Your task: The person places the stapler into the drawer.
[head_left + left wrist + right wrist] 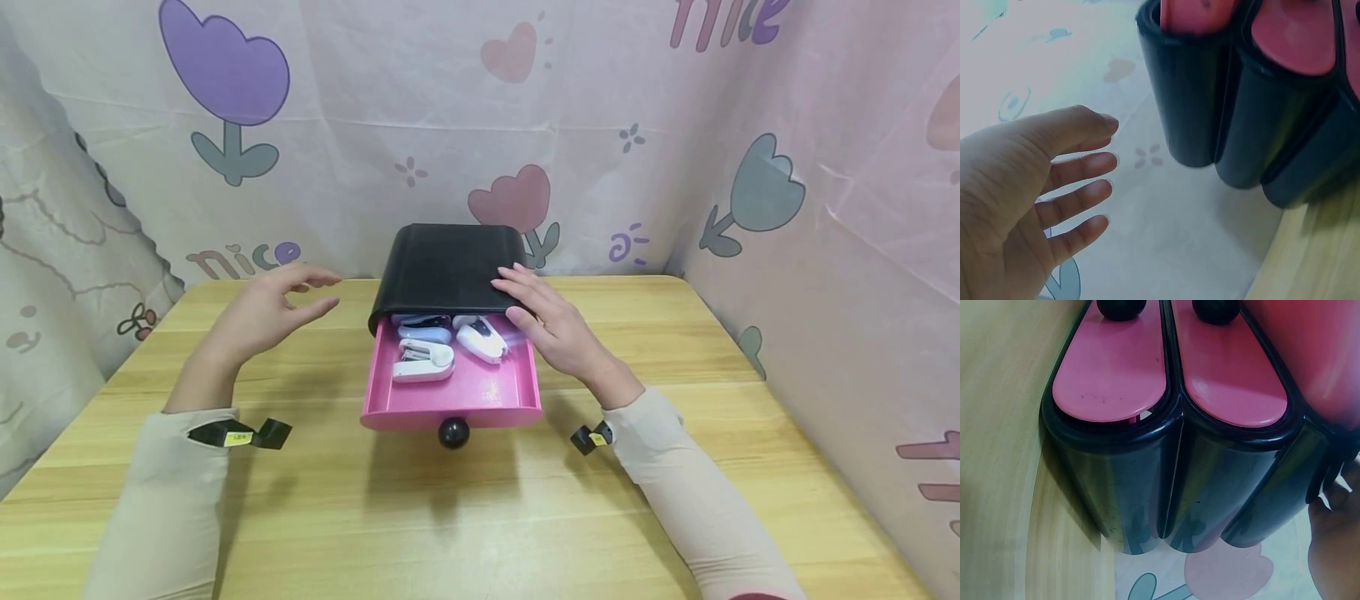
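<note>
A black drawer cabinet (450, 267) stands on the table with its top pink drawer (480, 393) pulled out toward me. Inside the drawer lie a white stapler (422, 367) at the front left, another white stapler (483, 340) at the right, and a blue stapler (426, 329) behind, partly under the cabinet's top. My right hand (551, 321) rests on the cabinet's top right edge, fingers laid on the black surface. Left of the cabinet, my left hand (266, 312) hovers in the air with fingers loosely bent, touching nothing.
Two lower pink drawer fronts with black knobs show pushed in, the middle one (1232, 375) and the bottom one (1113, 369). The open drawer's black knob (453, 432) juts over the wooden table (450, 533). A patterned curtain (360, 150) hangs behind.
</note>
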Available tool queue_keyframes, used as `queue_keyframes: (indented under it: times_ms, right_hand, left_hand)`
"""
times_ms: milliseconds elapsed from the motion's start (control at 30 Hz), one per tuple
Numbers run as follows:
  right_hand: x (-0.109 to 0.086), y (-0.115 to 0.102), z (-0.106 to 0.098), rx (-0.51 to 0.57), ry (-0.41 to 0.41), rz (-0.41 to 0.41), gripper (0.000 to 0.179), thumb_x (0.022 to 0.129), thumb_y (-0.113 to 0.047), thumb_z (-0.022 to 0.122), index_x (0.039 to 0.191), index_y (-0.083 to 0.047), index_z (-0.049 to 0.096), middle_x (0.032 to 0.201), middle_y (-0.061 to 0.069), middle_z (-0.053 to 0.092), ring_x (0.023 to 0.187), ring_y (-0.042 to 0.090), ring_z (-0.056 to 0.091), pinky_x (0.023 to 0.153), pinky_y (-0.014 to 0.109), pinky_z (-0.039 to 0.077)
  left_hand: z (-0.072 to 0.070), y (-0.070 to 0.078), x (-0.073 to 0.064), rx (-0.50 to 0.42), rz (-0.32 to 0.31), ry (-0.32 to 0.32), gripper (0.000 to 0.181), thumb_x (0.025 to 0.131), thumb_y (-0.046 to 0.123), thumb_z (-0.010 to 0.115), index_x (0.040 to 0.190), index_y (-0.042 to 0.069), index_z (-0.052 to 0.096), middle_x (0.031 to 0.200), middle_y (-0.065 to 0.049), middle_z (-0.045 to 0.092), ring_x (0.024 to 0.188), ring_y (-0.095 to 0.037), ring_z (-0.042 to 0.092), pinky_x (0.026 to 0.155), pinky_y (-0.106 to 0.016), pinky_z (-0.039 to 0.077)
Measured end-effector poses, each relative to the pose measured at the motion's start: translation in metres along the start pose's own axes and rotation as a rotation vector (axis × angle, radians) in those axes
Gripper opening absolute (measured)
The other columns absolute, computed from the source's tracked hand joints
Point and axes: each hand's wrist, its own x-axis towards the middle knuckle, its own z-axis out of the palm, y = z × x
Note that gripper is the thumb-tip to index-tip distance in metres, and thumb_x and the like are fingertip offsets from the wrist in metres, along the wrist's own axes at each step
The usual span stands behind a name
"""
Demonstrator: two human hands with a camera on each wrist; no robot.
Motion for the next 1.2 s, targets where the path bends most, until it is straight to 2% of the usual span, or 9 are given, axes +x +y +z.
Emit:
queue_keyframes:
  times_ms: [267,533,833,1033,1200]
  right_hand:
    - [0.0,-0.001,0.0,-0.001,-0.012,0.021,0.048,0.103,-0.041,0.042,0.146,-0.019,0.048,0.155,-0.004,0.035,0.147,0.013,0.018,0.116,0.047,0.022]
    - [0.0,-0.001,0.0,-0.001,-0.014,0.028,0.049,0.103,-0.041,0.042,0.146,-0.019,0.048,0.155,-0.004,0.035,0.147,0.012,0.018,0.116,0.048,0.023]
    - [0.0,-0.002,0.0,-0.001,-0.012,0.026,0.048,0.103,-0.04,0.043,0.146,-0.019,0.048,0.155,-0.004,0.035,0.147,0.012,0.018,0.116,0.048,0.023]
    - [0.0,-0.001,0.0,-0.002,-0.009,0.023,0.046,0.103,-0.037,0.045,0.146,-0.02,0.048,0.155,-0.005,0.036,0.146,0.013,0.018,0.116,0.048,0.023]
    - [0.0,-0.002,0.0,0.001,-0.009,0.021,0.047,0.103,-0.038,0.044,0.146,-0.02,0.048,0.155,-0.005,0.036,0.146,0.012,0.018,0.116,0.048,0.023]
  left_hand:
    - [0.001,-0.025,0.001,-0.024,-0.069,-0.009,0.038,0.095,0.025,0.066,0.127,0.004,0.061,0.131,-0.018,0.057,0.118,-0.046,0.05,0.096,-0.061,0.041]
    - [0.002,-0.047,0.0,-0.054,-0.141,-0.035,0.05,0.096,0.031,0.064,0.135,0.002,0.053,0.142,-0.022,0.046,0.127,-0.05,0.041,0.103,-0.063,0.033]
    - [0.01,-0.081,-0.004,-0.068,-0.204,-0.035,0.062,0.096,0.033,0.064,0.144,0.0,0.043,0.147,-0.027,0.038,0.133,-0.051,0.032,0.105,-0.066,0.028]
    - [0.015,-0.105,-0.008,-0.072,-0.243,-0.034,0.069,0.096,0.034,0.064,0.147,-0.003,0.037,0.15,-0.031,0.031,0.137,-0.051,0.023,0.109,-0.066,0.019]
    - [0.022,-0.128,-0.013,-0.054,-0.274,-0.025,0.069,0.097,0.031,0.063,0.148,-0.004,0.033,0.144,-0.036,0.032,0.13,-0.055,0.031,0.105,-0.068,0.023]
